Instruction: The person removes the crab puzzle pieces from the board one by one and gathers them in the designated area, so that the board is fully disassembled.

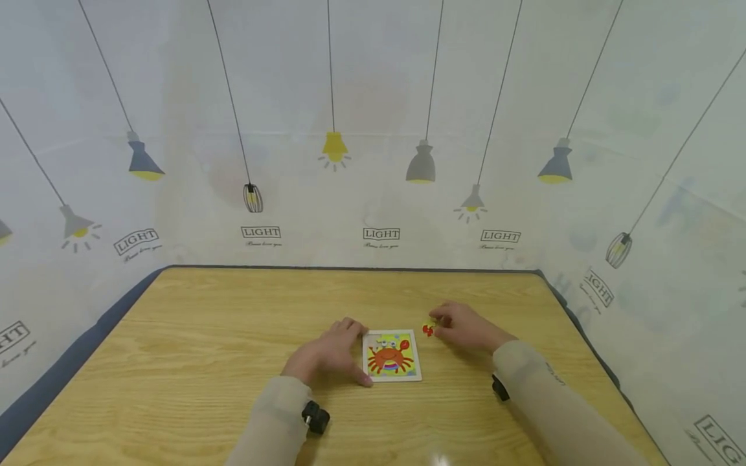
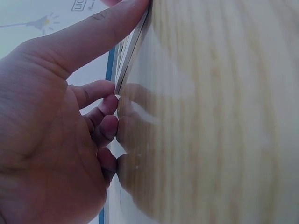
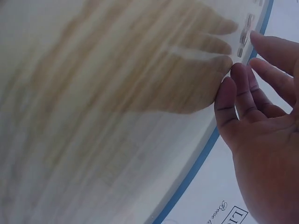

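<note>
A square crab picture puzzle (image 1: 392,356) in a white frame lies on the wooden table. At its upper left a greyish patch shows beside the crab's eyes. My left hand (image 1: 333,353) spans the frame's left side, thumb at the near corner and fingers at the far one. In the left wrist view, the left hand (image 2: 51,126) has its other fingertips down on the tabletop. Right of the frame, my right hand (image 1: 463,325) pinches a small red and yellow puzzle piece (image 1: 428,329), partly hidden by the fingers. The right wrist view shows the right hand (image 3: 266,135) low at the table surface.
The wooden table (image 1: 175,362) stretches out around the puzzle, with dark blue edging along its sides. Behind it hangs a pale wall covering (image 1: 373,194) printed with lamps and "LIGHT" labels. Small black devices sit at both wrists.
</note>
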`<state>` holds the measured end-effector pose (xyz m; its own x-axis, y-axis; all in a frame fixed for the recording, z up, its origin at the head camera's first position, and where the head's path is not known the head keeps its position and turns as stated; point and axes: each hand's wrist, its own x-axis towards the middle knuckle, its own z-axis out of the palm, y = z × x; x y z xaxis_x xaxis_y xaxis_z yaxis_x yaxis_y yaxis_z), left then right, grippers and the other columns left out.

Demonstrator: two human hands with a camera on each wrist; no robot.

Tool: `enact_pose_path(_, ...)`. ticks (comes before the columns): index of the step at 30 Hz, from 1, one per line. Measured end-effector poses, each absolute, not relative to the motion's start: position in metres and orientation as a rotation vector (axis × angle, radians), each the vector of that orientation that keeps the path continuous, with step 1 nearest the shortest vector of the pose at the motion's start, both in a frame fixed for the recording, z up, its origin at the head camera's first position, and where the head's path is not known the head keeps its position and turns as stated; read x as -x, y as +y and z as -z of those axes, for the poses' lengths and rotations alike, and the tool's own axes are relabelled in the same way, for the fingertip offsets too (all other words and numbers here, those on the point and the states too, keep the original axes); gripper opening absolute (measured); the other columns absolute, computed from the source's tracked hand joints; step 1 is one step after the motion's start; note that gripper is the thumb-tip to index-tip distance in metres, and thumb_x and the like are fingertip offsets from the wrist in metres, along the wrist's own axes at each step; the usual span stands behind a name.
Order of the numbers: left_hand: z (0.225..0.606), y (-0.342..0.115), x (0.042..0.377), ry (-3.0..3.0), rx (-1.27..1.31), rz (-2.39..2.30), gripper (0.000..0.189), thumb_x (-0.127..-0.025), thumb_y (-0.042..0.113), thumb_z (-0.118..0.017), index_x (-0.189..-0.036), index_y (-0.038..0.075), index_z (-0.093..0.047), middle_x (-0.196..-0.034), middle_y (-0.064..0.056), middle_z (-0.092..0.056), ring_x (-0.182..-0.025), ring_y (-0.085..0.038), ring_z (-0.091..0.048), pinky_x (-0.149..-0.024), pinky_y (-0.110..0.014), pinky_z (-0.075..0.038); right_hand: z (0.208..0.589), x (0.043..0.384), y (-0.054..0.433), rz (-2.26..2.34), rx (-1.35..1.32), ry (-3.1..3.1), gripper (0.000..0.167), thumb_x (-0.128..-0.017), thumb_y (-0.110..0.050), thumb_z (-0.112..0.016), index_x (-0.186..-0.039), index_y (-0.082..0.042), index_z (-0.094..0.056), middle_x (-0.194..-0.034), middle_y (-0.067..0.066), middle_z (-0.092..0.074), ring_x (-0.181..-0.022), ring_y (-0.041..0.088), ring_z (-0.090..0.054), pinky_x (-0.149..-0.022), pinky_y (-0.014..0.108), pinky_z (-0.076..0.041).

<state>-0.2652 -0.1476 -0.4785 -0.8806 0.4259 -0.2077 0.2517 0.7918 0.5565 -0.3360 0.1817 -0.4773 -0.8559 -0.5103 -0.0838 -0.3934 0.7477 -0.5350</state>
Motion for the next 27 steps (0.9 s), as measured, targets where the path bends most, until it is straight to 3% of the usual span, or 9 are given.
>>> enact_pose_path(3, 0.477, -0.147, 0.265, 2.658, -0.523, -0.755, 0.101, -0.074, 0.049, -0.096, -0.154, 0.011, -0.047, -0.157, -0.012, -0.045, -0.144, -0.031, -0.043, -0.126, -0.055, -0.038, 0.478, 0.336, 0.184, 0.789, 0.64, 2.715, 0.033, -0.101, -0.019, -0.073, -0.131, -0.005, -0.07, -0.123, 0.006, -0.069, -0.112, 0.021, -0.065, -0.101, 0.047, -0.058)
enact_pose_path(10, 0.476, -0.147, 0.263, 2.655, -0.512, -0.775, 0.1, -0.074, 0.047, -0.097, -0.154, 0.011, -0.048, -0.158, -0.013, -0.045, -0.148, -0.034, -0.041, -0.127, -0.058, -0.037, 0.48, 0.338, 0.183, 0.84, 0.583, 2.693, 0.024, -0.1, -0.02, -0.076, -0.118, -0.006, -0.071, -0.111, 0.006, -0.069, -0.101, 0.018, -0.062, -0.093, 0.042, -0.056)
enact_pose_path(17, 0.48, -0.147, 0.264, 2.656, -0.498, -0.798, 0.103, -0.072, 0.048, -0.098, -0.154, 0.012, -0.048, -0.158, -0.013, -0.046, -0.146, -0.033, -0.043, -0.126, -0.058, -0.039, 0.477, 0.338, 0.182, 0.843, 0.636, 2.7, 0.022, -0.098, -0.017, -0.075, -0.116, -0.004, -0.071, -0.107, 0.007, -0.07, -0.098, 0.017, -0.063, -0.089, 0.039, -0.056)
enact_pose_path(24, 0.477, -0.146, 0.261, 2.674, -0.478, -0.777, 0.103, -0.072, 0.048, -0.098, -0.155, 0.013, -0.048, -0.159, -0.012, -0.045, -0.146, -0.033, -0.044, -0.125, -0.058, -0.039, 0.467, 0.328, 0.151, 0.86, 0.663, 2.667, 0.023, -0.1, -0.017, -0.075, -0.119, -0.005, -0.072, -0.096, 0.004, -0.067, -0.079, 0.014, -0.06, -0.066, 0.027, -0.053)
enact_pose_path(27, 0.475, -0.142, 0.259, 2.725, -0.471, -0.686, 0.103, -0.073, 0.053, -0.096, -0.157, 0.014, -0.05, -0.16, -0.012, -0.044, -0.148, -0.034, -0.042, -0.125, -0.06, -0.038, 0.466, 0.319, 0.131, 0.866, 0.686, 2.617, 0.025, -0.098, -0.022, -0.078, -0.118, -0.008, -0.072, -0.09, 0.001, -0.064, -0.077, 0.013, -0.056, -0.065, 0.024, -0.049)
